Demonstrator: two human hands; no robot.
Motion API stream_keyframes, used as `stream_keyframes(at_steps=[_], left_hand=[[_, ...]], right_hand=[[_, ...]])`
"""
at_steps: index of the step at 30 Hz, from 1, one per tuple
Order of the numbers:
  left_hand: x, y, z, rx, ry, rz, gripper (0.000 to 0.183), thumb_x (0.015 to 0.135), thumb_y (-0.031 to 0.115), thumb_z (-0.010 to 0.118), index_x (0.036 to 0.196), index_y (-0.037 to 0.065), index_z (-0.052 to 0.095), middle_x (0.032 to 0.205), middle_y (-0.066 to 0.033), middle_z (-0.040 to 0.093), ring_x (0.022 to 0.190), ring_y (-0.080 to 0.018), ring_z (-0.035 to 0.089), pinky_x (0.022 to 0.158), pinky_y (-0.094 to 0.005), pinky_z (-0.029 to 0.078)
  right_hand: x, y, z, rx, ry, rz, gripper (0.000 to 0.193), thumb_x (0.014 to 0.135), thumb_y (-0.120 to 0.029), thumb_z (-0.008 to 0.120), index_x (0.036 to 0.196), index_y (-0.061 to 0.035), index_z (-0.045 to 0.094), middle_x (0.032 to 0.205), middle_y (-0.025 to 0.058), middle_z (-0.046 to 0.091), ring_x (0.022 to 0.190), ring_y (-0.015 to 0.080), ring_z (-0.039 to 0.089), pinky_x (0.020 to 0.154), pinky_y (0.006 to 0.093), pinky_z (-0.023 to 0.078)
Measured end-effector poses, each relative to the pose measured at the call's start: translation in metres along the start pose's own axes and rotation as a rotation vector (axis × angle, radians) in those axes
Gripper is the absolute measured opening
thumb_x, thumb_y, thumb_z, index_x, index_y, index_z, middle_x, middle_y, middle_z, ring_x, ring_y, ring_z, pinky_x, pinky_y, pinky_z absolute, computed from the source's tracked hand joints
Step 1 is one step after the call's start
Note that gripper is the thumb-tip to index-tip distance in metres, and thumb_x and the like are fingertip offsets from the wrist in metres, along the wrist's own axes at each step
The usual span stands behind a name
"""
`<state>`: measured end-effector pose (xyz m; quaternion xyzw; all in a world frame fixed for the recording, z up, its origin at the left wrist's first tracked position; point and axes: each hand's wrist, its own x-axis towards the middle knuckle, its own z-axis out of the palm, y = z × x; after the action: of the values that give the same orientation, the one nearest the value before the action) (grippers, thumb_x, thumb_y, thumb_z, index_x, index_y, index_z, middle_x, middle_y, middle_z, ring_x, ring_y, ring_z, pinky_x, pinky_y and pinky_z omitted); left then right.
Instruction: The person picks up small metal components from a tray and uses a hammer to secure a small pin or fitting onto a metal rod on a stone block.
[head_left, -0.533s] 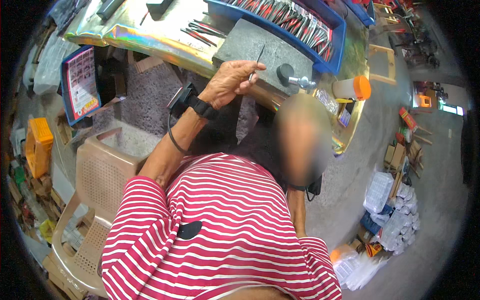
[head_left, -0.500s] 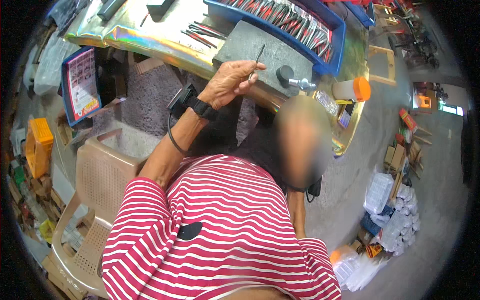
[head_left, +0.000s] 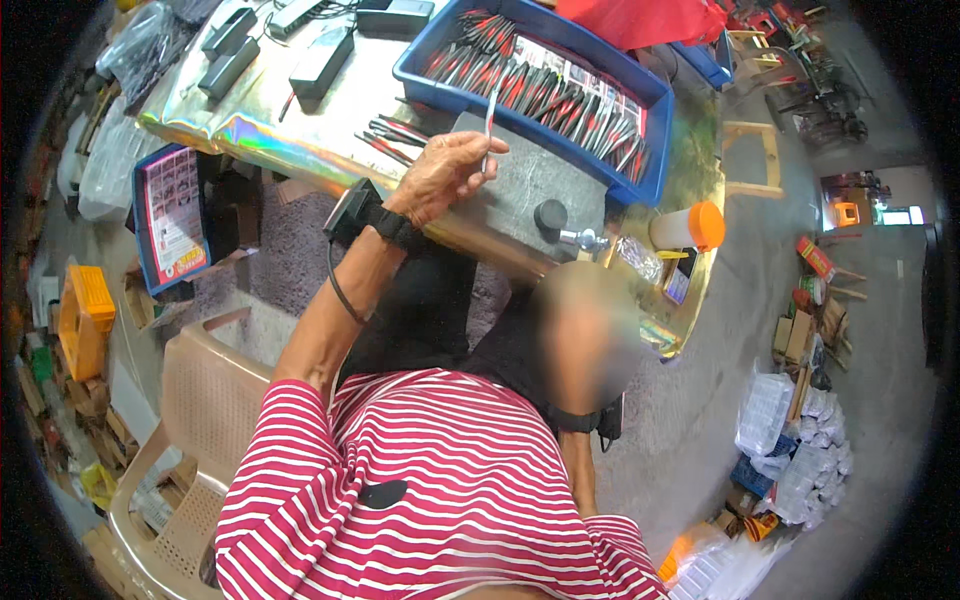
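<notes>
My left hand [head_left: 447, 178] is closed, its thumb and fingers pinching a slim pen-like tool [head_left: 491, 115]. The tool stands nearly upright, pale at the top with a touch of red, over the near edge of a grey slab [head_left: 535, 180]. Similar thin black-and-red tools fill a blue tray [head_left: 655, 185] just beyond the slab. A few more of these tools [head_left: 388, 135] lie to the left of the slab. My right hand [head_left: 585, 335] is below the table edge, near my lap; it is blurred, so its fingers and anything in them cannot be made out.
On the slab's right are a black round piece [head_left: 550, 217] with a silver fitting and an orange-lidded jar [head_left: 690, 228]. Black boxes [head_left: 322, 65] sit on the shiny table at far left. A beige plastic chair [head_left: 215, 390] stands beside me; bagged goods [head_left: 810, 450] lie on the floor at right.
The view has shifted, showing more of the table's far side. The tool in my left hand has turned more upright and looks lighter. My right hand appears slightly lower.
</notes>
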<state>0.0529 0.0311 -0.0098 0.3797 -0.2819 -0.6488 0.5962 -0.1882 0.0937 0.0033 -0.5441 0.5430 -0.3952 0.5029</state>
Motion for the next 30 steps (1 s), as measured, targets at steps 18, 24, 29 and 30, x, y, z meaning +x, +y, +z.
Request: stream_keyframes(at_steps=[18,24,29,30], left_hand=[[0.134,0.024,-0.037,1.754,0.373,0.592,0.017,0.069,0.015,0.047,0.059,0.001,0.049,0.056,-0.0208,0.051,0.050,-0.0308,0.052,0.045,-0.0393,0.037],[0.133,0.019,-0.037,1.611,0.329,0.591,0.020,0.075,0.019,0.052,0.074,0.000,0.051,0.067,-0.0193,0.054,0.062,-0.0296,0.055,0.055,-0.0369,0.042],[0.139,0.017,-0.051,1.281,0.427,0.631,0.016,0.076,0.015,0.054,0.081,0.001,0.059,0.076,-0.0172,0.060,0.065,-0.0241,0.059,0.059,-0.0317,0.047],[0.132,0.016,-0.054,1.116,0.452,0.701,0.015,0.078,0.012,0.052,0.084,0.000,0.059,0.075,-0.0145,0.060,0.064,-0.0201,0.059,0.059,-0.0306,0.047]], right_hand=[[0.006,0.018,-0.002,0.245,-0.087,0.233,0.025,0.086,-0.024,0.045,0.085,0.0011,0.047,0.057,0.0045,0.048,0.040,0.0045,0.036,0.032,0.0170,0.029],[0.007,0.025,0.002,0.496,-0.071,0.339,0.026,0.086,-0.024,0.045,0.086,0.0021,0.047,0.058,0.0048,0.048,0.040,0.0048,0.037,0.033,0.0171,0.030],[0.010,0.020,0.011,0.483,-0.025,0.356,0.028,0.085,-0.026,0.045,0.087,0.0021,0.047,0.058,0.0051,0.048,0.041,0.0052,0.037,0.034,0.0176,0.030],[0.011,0.021,0.011,0.482,-0.021,0.350,0.029,0.085,-0.027,0.045,0.088,0.0022,0.047,0.058,0.0052,0.047,0.041,0.0054,0.037,0.034,0.0178,0.030]])
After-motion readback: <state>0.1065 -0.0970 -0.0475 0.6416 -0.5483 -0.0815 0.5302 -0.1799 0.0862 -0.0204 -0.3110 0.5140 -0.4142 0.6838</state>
